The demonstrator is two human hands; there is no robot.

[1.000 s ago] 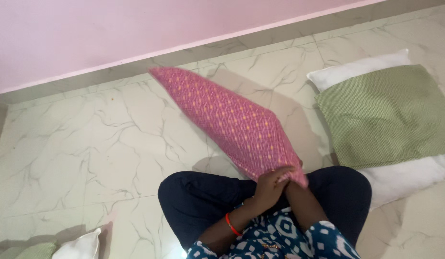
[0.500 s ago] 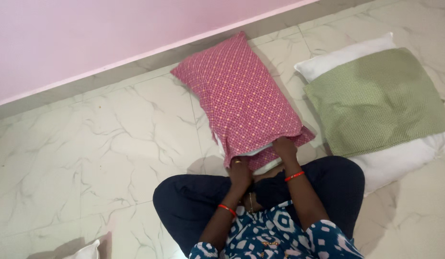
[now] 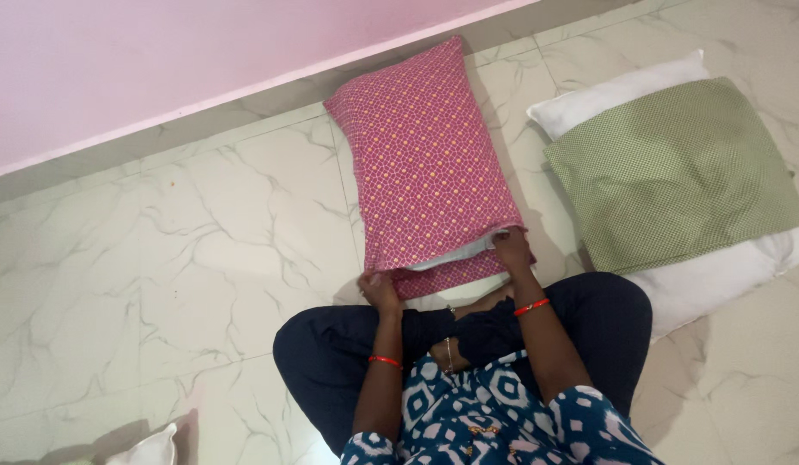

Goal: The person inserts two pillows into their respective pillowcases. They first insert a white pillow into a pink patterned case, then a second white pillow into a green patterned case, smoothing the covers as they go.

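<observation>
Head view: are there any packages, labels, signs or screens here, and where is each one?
None of these is in view. The picture shows only soft things on the marble floor: a pink patterned pillow whose open end both hands hold, left hand and right hand, and a green cover on a white pillow.

Three pillows (image 3: 425, 164), one green cover (image 3: 675, 172), two hands (image 3: 380, 291).

Green checked cover (image 3: 675, 168) lies flat atop white pillow (image 3: 718, 280) on marble-veined tile floor (image 3: 158, 250). Pink wall (image 3: 158, 60) runs behind, above stone skirting. Corner of second white pillow (image 3: 150, 448) shows at lower left edge.
</observation>
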